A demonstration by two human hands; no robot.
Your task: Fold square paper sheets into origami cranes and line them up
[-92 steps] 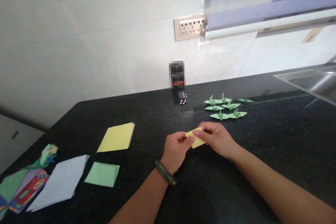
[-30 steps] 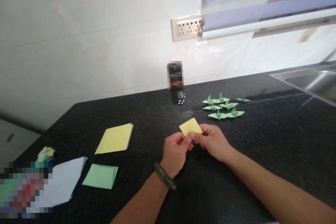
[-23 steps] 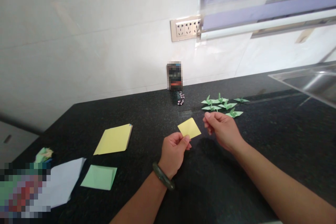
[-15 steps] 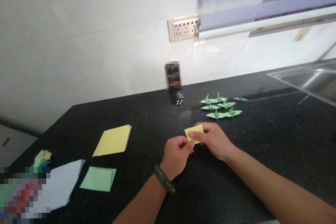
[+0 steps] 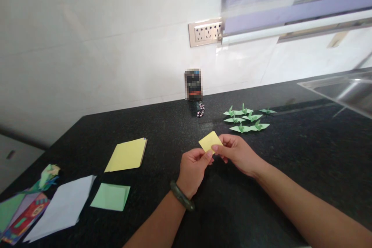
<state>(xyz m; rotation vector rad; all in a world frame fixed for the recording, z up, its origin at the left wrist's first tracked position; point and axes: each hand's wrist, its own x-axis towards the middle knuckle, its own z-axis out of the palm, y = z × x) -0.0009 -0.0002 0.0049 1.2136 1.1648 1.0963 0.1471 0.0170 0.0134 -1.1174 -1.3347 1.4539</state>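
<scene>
A small square of yellow paper point(image 5: 209, 141) is held between both hands above the dark countertop. My left hand point(image 5: 194, 170), with a dark green bangle point(image 5: 181, 197) on its wrist, pinches the lower corner between thumb and fingers. My right hand point(image 5: 236, 153) grips the right-hand corner, thumb on top, with the other fingers partly hidden behind. Beyond my right hand stand several green paper cranes point(image 5: 245, 118) in a loose group.
On the left lie a stack of yellow paper point(image 5: 126, 155), a folded green paper point(image 5: 111, 197), white sheets point(image 5: 64, 205) and a colourful packet point(image 5: 26, 219). A blurred dark box point(image 5: 193, 85) leans by the wall near a beaded loop point(image 5: 200, 109). A metal sink point(image 5: 345, 89) is at right.
The yellow paper has turned so that a corner points up, and my right thumb has slid from across its face to its lower right corner. The view has shifted slightly.
</scene>
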